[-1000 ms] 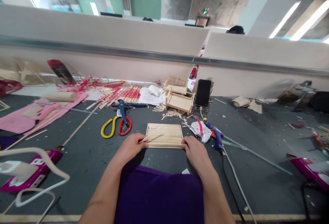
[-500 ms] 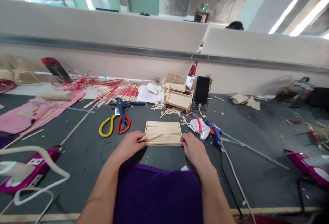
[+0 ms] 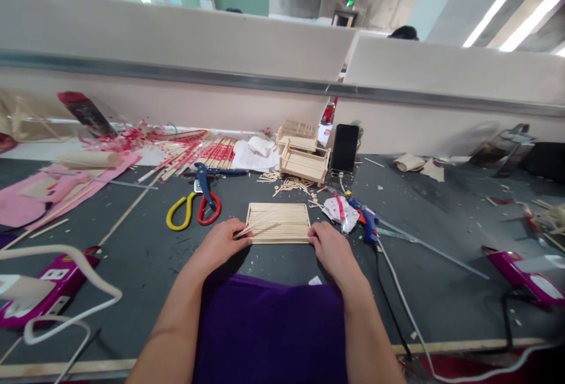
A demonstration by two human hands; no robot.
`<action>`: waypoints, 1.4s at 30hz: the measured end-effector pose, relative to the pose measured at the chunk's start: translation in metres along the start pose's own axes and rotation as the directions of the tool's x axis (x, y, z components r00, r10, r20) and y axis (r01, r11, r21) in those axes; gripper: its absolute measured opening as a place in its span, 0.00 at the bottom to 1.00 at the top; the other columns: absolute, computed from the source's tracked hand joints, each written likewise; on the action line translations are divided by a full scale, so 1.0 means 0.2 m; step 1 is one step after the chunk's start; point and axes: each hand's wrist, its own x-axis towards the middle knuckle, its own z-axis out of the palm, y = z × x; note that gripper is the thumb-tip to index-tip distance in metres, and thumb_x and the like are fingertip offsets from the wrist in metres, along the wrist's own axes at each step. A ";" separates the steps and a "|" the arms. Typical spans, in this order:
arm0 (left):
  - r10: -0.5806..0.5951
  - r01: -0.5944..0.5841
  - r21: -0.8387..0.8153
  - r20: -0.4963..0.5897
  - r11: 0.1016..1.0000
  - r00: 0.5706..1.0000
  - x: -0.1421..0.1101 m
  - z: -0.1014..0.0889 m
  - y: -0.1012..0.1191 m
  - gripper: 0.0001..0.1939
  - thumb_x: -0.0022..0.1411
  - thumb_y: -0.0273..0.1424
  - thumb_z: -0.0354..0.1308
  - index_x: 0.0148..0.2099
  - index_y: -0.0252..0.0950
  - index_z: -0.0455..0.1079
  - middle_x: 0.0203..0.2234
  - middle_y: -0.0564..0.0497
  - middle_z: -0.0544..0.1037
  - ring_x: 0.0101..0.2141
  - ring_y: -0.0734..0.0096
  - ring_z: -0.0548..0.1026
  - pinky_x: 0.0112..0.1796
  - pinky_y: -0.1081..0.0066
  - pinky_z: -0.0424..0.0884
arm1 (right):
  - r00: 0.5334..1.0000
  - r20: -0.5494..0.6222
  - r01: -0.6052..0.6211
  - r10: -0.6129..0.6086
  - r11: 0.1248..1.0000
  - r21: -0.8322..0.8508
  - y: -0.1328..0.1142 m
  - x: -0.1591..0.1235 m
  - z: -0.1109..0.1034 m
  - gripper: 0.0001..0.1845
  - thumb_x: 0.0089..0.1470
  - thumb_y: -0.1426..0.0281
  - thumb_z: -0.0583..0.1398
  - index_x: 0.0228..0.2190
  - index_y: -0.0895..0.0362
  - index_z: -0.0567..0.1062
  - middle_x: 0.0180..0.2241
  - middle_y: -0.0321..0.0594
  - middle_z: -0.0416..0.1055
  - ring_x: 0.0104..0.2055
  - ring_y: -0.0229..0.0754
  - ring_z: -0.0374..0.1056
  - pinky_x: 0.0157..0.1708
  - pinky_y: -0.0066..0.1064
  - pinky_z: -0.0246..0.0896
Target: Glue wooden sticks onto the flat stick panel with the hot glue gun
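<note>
A flat rectangular panel of thin wooden sticks [image 3: 282,231] lies on the dark table in front of me. My left hand [image 3: 226,241] is closed at its near left corner. Between those fingers are a few loose wooden sticks [image 3: 256,223], slanting up across the panel. At the opposite side, my right hand [image 3: 327,244] grips the near right corner between thumb and fingers. Both hands rest low, close to the tabletop. The fingertips partly hide the panel's two near corners.
Scissors with yellow and red loops [image 3: 177,214] lie left beside a blue-handled tool [image 3: 203,179]. Small wooden furniture models [image 3: 303,162] and a phone [image 3: 345,147] stand behind the panel. A blue glue gun [image 3: 369,225] with its cable lies right. Purple power strips [image 3: 53,281] flank the workspace.
The whole view has shifted slightly, with the scene sitting a little higher and further left. Both hands keep their places at the panel, and the loose sticks stay in the left hand.
</note>
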 end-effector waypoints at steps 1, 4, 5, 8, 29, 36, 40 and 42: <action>-0.004 0.004 0.002 0.003 1.000 1.000 0.00 0.00 0.00 0.11 0.56 0.38 0.55 0.30 0.36 0.70 0.27 0.53 0.69 0.29 0.67 0.68 0.29 0.71 0.58 | 1.000 0.004 -0.002 0.002 1.000 0.003 0.00 0.00 0.00 0.05 0.56 0.76 0.55 0.30 0.55 0.70 0.34 0.38 0.68 0.37 0.39 0.64 0.33 0.26 0.49; -0.009 0.009 0.003 0.006 1.000 1.000 0.00 0.01 -0.01 0.11 0.55 0.39 0.55 0.30 0.36 0.70 0.26 0.53 0.69 0.28 0.67 0.68 0.29 0.71 0.58 | 1.000 0.006 -0.002 0.002 1.000 0.011 0.01 0.00 0.00 0.06 0.56 0.76 0.55 0.30 0.55 0.70 0.33 0.38 0.67 0.37 0.38 0.64 0.33 0.26 0.49; -0.011 0.011 -0.001 0.008 1.000 1.000 0.01 0.01 -0.02 0.11 0.55 0.39 0.55 0.29 0.36 0.70 0.26 0.53 0.69 0.28 0.68 0.68 0.29 0.71 0.58 | 1.000 0.002 -0.001 0.001 1.000 0.012 0.01 0.00 0.00 0.06 0.55 0.76 0.55 0.30 0.55 0.70 0.33 0.38 0.67 0.37 0.38 0.64 0.33 0.26 0.49; -0.010 0.010 -0.016 0.021 1.000 1.000 0.01 0.01 -0.01 0.10 0.55 0.37 0.55 0.29 0.36 0.69 0.25 0.54 0.69 0.28 0.68 0.68 0.28 0.72 0.58 | 1.000 -0.015 0.010 -0.010 1.000 0.017 0.01 0.01 0.00 0.05 0.55 0.76 0.55 0.30 0.55 0.70 0.33 0.37 0.67 0.36 0.38 0.64 0.32 0.27 0.48; -0.047 0.048 -0.019 0.027 0.999 0.999 0.01 0.01 -0.02 0.10 0.54 0.38 0.55 0.30 0.36 0.69 0.25 0.53 0.70 0.28 0.68 0.68 0.28 0.72 0.59 | 1.000 -0.006 -0.009 0.009 1.000 0.022 0.02 0.00 0.00 0.05 0.55 0.76 0.56 0.30 0.55 0.70 0.33 0.37 0.69 0.37 0.38 0.65 0.33 0.26 0.49; -0.037 0.037 -0.015 0.017 0.999 0.999 0.01 0.01 -0.01 0.11 0.54 0.38 0.55 0.30 0.35 0.70 0.25 0.53 0.71 0.28 0.67 0.68 0.28 0.72 0.59 | 1.000 -0.009 -0.009 0.009 0.999 0.033 0.00 -0.01 -0.02 0.05 0.54 0.76 0.56 0.29 0.55 0.70 0.33 0.37 0.69 0.36 0.39 0.65 0.33 0.26 0.50; -0.041 0.041 -0.025 0.016 0.999 0.999 0.01 0.01 -0.02 0.11 0.53 0.38 0.56 0.29 0.36 0.70 0.25 0.53 0.71 0.27 0.68 0.68 0.28 0.72 0.59 | 1.000 -0.013 -0.006 0.007 0.999 0.044 0.01 -0.01 -0.02 0.05 0.54 0.76 0.57 0.29 0.55 0.70 0.32 0.37 0.69 0.36 0.38 0.65 0.32 0.26 0.49; -0.044 0.044 -0.029 0.018 0.999 0.999 0.01 0.01 -0.02 0.11 0.53 0.38 0.56 0.29 0.36 0.70 0.25 0.54 0.70 0.27 0.68 0.67 0.28 0.72 0.59 | 1.000 -0.010 -0.021 0.021 0.999 0.044 0.01 -0.01 -0.02 0.05 0.54 0.76 0.57 0.29 0.55 0.70 0.32 0.37 0.69 0.35 0.38 0.65 0.32 0.26 0.49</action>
